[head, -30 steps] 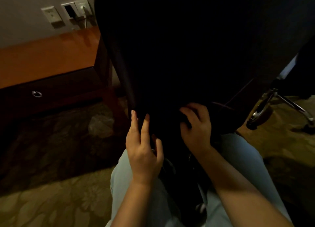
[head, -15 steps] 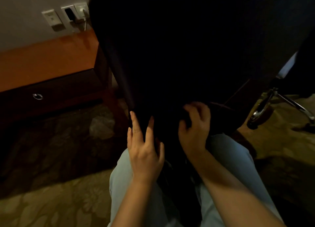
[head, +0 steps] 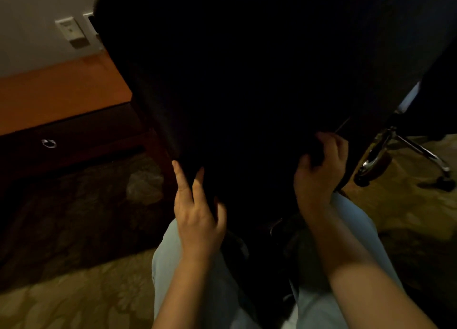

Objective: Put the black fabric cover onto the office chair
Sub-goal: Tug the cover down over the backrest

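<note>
The right hand (head: 319,170) is gripping the lower hem of the black fabric cover (head: 247,81), the office chair (head: 373,155) back is rising directly above, and the left hand (head: 197,217) is pressing straight-fingered alongside.

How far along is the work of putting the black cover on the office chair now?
Done, it seems: the black fabric cover already drapes the backrest of the office chair down to its lower edge. In hand: the right hand grips the bottom hem, and the left hand rests straight fingers on it. Left: pulling the hem fully down; the dark picture hides the fit.
</note>
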Tool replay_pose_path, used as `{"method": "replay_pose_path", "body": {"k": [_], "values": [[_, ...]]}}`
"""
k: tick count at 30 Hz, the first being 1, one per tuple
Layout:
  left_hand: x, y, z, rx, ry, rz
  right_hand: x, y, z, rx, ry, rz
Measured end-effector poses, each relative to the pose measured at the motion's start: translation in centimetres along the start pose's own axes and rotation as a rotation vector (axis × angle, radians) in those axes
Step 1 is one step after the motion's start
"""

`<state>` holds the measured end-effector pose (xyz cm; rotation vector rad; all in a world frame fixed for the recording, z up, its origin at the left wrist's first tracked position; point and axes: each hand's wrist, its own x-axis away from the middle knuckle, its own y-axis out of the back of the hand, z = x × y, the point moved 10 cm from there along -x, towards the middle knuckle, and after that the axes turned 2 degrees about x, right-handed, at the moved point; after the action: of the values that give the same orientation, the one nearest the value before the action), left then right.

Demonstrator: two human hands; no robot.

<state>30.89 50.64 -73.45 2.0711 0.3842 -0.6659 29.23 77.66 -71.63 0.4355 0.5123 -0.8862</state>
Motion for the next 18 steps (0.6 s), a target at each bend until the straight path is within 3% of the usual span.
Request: {"method": "replay_pose_path", "body": {"k": [10, 14, 18], "values": [[-0.3, 0.1, 1.8, 0.067, 0.125, -0.021, 6.2, -6.9, 5.8, 0.044, 0.418, 0.329], [0.1, 0.3, 0.5, 0.036, -0.001, -0.040, 4.9, -5.6, 5.4, 0.006, 0.423, 0.262], [0.1, -0.1, -0.6, 0.051, -0.068, -0.037, 1.3, -1.9, 2.2, -0.005, 0.195, 0.062]]}}
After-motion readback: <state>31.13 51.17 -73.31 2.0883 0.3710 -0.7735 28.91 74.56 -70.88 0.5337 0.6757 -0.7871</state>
